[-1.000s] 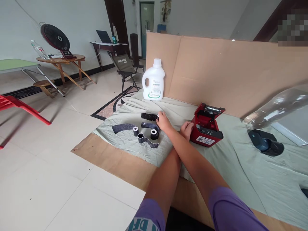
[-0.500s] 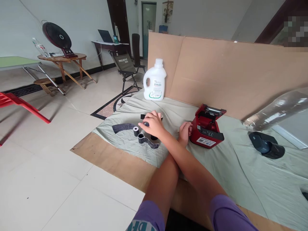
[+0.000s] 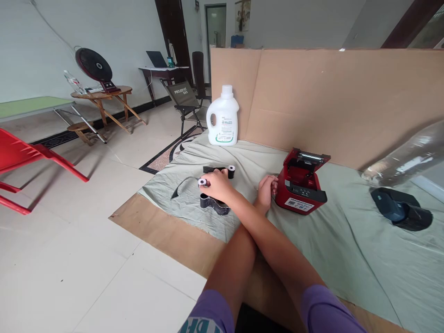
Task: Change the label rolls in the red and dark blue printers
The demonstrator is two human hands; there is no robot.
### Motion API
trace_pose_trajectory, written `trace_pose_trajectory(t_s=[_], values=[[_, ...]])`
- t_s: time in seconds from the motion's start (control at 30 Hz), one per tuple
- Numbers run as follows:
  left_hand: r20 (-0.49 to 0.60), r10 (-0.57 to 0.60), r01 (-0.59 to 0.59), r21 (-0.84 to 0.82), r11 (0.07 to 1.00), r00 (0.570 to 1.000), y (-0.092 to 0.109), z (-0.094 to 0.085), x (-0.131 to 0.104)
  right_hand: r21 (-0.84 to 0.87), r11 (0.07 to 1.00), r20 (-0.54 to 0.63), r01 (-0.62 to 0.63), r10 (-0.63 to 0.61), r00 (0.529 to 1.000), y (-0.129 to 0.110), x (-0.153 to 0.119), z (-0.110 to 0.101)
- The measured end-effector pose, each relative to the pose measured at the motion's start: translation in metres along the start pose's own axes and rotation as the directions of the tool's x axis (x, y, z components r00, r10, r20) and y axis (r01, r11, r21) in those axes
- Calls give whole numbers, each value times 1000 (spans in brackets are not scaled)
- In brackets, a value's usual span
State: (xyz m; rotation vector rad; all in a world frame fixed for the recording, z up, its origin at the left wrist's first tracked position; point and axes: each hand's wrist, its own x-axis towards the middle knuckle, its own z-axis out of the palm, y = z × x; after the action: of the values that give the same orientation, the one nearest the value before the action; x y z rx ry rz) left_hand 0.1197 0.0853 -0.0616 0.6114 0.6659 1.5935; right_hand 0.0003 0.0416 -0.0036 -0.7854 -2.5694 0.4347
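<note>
My arms cross over the cloth. My right hand point(image 3: 218, 185) pinches a small dark paper roll point(image 3: 202, 182) with a white end; its loose strip point(image 3: 180, 186) curves down to the left. Beyond that hand lies another dark roll point(image 3: 231, 171), its strip point(image 3: 209, 169) stretching left. Nearer me, a third dark roll point(image 3: 204, 200) has a wavy strip point(image 3: 220, 207) running right. My left hand point(image 3: 267, 190) is curled closed against the left side of a red printer point(image 3: 301, 203), whose lid point(image 3: 308, 158) stands raised. Nothing shows in the left hand.
A white jug point(image 3: 224, 121) stands at the back of the grey-green cloth point(image 3: 312, 249), before a cardboard panel point(image 3: 312, 92). To the right are a dark device point(image 3: 391, 206) and clear plastic packaging point(image 3: 409, 150). Tables, chairs and a fan point(image 3: 93, 67) stand farther left.
My right hand has closed on the roll and lifted it slightly, raising part of its strip off the cloth. The left hand stays beside the printer. The view has shifted slightly.
</note>
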Motion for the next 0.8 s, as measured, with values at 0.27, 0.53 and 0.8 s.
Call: trace_pose_trajectory(t_s=[0.27, 0.53, 0.8], values=[[29, 115, -118, 186, 976, 993, -9, 4, -4, 377, 916, -228, 138, -53, 972, 23, -25, -16], [17, 122, -123, 236, 964, 992, -9, 6, -7, 601, 796, -277, 67, 129, 952, 37, -26, -14], [27, 99, -102, 203, 974, 995, -9, 4, -4, 305, 952, -80, -23, 50, 996, 13, -5, -6]])
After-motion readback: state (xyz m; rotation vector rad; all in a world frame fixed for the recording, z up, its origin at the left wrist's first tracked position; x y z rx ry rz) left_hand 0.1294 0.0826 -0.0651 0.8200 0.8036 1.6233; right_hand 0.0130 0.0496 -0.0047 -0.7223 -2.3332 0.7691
